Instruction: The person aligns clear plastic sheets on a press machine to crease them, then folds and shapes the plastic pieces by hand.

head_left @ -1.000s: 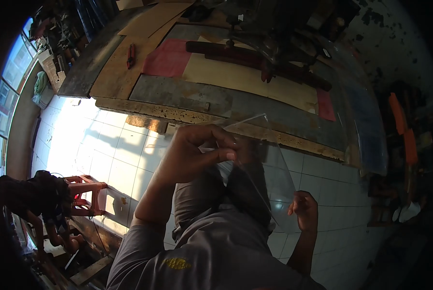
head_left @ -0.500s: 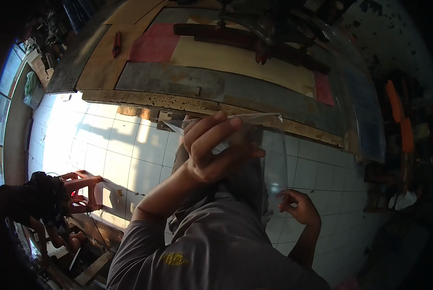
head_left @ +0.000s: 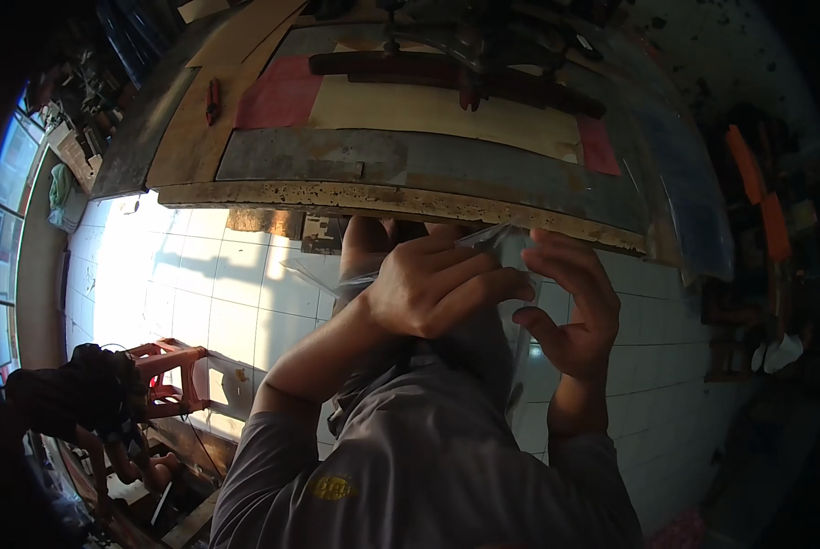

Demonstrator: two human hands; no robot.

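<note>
Clear plastic film (head_left: 494,235) is gripped in my left hand (head_left: 447,288), whose fingers are folded over it. The film spreads out to the left of that hand, and part of it hangs down in front of my shirt. Its full outline is hard to make out because it is transparent. My right hand (head_left: 579,306) is raised close by, at the film's right side. Its fingers are curved, with the thumb apart from them, and I see nothing held between them.
Ahead stands a worn workbench (head_left: 291,192) bearing pink and yellow sheets (head_left: 410,102) beneath a dark metal machine frame (head_left: 483,46). A red cutter (head_left: 213,101) lies at its left. A person (head_left: 80,393) is beside a red stool (head_left: 174,375). Orange strips (head_left: 760,192) are at the right.
My right hand has risen from low beside the film to near my left hand, its fingers spreading. My left hand has turned and closed over the film, which is now more bunched.
</note>
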